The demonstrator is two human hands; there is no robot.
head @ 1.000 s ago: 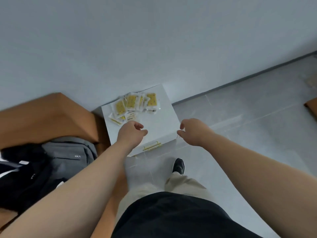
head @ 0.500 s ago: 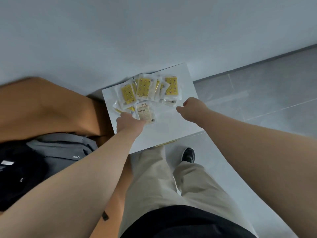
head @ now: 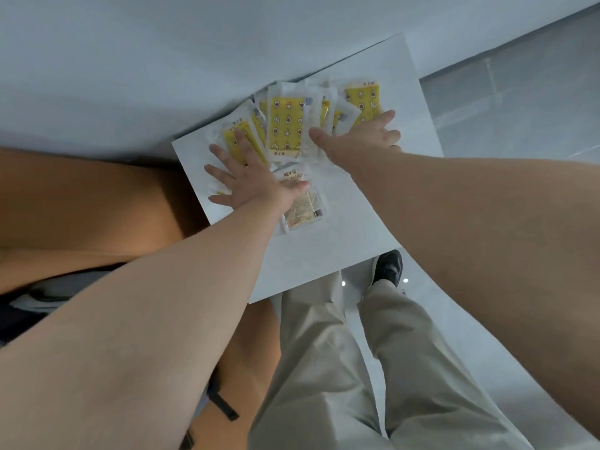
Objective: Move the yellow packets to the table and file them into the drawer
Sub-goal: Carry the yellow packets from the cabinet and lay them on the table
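Several yellow packets (head: 285, 125) lie fanned out on top of a white drawer cabinet (head: 373, 203) against the wall. My left hand (head: 243, 180) lies flat with spread fingers on the left packets. My right hand (head: 360, 138) rests with straight fingers on the right side of the pile. One packet (head: 303, 209) lies face down nearer to me, partly under my left wrist. The drawer front is hidden below the cabinet top.
An orange-brown table (head: 81, 206) stands at the left beside the cabinet. A dark bag (head: 39, 297) lies at the left edge, mostly behind my forearm. Grey tiled floor (head: 519, 99) stretches to the right. My legs and a black shoe (head: 386, 267) are below the cabinet's front edge.
I have stepped closer and leaned over the cabinet. Both hands, curled before, have opened and come down flat on the packets.
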